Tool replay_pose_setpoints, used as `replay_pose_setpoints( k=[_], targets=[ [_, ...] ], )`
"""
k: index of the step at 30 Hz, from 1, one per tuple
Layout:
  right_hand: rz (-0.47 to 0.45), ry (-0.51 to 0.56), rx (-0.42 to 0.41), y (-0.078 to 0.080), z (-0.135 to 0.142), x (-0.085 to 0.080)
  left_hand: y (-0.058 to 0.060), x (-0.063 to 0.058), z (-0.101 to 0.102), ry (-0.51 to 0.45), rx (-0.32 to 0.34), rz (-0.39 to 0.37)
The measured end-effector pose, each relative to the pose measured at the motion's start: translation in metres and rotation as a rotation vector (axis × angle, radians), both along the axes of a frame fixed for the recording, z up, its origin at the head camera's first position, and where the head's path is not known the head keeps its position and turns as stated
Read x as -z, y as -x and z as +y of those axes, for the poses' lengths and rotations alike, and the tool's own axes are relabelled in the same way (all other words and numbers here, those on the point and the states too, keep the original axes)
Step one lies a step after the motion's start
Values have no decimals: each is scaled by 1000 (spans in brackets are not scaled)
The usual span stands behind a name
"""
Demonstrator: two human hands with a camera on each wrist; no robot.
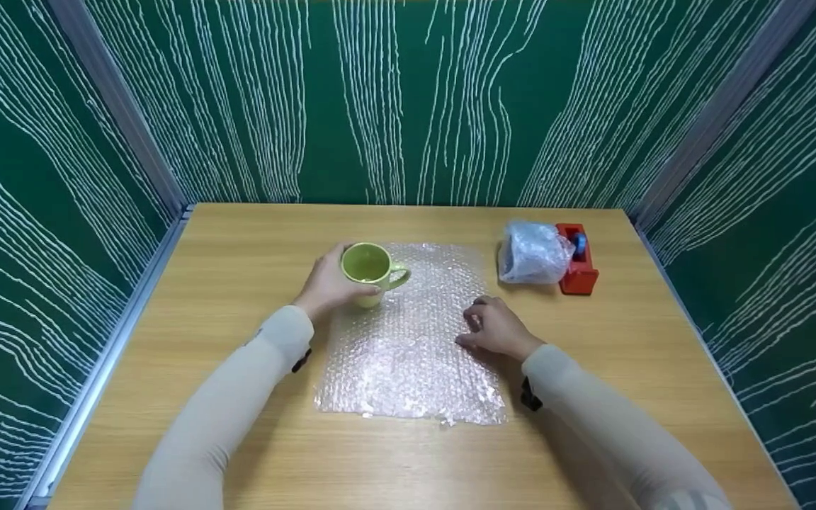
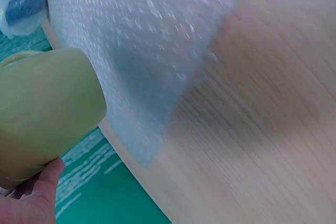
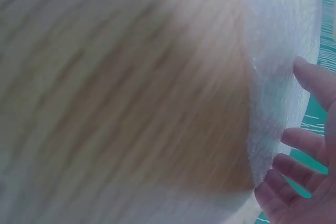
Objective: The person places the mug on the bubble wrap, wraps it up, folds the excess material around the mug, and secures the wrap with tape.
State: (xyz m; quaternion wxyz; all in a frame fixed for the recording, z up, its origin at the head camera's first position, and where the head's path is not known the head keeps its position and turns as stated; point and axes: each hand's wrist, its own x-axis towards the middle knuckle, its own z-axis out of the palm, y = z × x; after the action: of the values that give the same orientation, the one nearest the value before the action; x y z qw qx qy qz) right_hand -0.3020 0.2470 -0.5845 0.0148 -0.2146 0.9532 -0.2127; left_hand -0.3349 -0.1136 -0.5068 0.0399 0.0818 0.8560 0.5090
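Observation:
A yellow-green mug (image 1: 366, 263) is held upright in my left hand (image 1: 331, 282), fingers and thumb wrapped round its body. Its handle points right. In the left wrist view the mug (image 2: 50, 111) is above the table, near the far end of the bubble wrap (image 2: 152, 30). That sheet of bubble wrap (image 1: 415, 368) lies flat, partly under the mug in the head view. Over its right edge hovers my right hand (image 1: 496, 327), fingers loosely bent with nothing between them. In the right wrist view the fingers of the right hand (image 3: 304, 156) are spread beside the sheet.
At the back right of the wooden table (image 1: 252, 234) lies a bubble-wrapped bundle (image 1: 537, 253). It leans against a red tape dispenser (image 1: 579, 273) with a blue roll inside. Green walls (image 1: 422, 106) with white lines enclose the table at the back and sides.

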Motion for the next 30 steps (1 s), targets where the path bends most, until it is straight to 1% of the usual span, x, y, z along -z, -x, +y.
replay_pose_setpoints(
  k=[6, 11, 19, 23, 30],
  targets=[
    [-22, -5, 12, -1, 0, 1, -4, 4, 20, -37, 39, 14],
    [-13, -3, 8, 0, 1, 2, -6, 6, 35, -56, 76, 29],
    [-21, 13, 18, 0, 1, 4, -9, 8, 54, -19, 100, 31],
    [-4, 14, 15, -1, 1, 3, -10, 11, 60, 4, 113, 43],
    [-15, 31, 27, -2, -1, 2, -13, 16, 71, 4, 152, 25]
  ],
)
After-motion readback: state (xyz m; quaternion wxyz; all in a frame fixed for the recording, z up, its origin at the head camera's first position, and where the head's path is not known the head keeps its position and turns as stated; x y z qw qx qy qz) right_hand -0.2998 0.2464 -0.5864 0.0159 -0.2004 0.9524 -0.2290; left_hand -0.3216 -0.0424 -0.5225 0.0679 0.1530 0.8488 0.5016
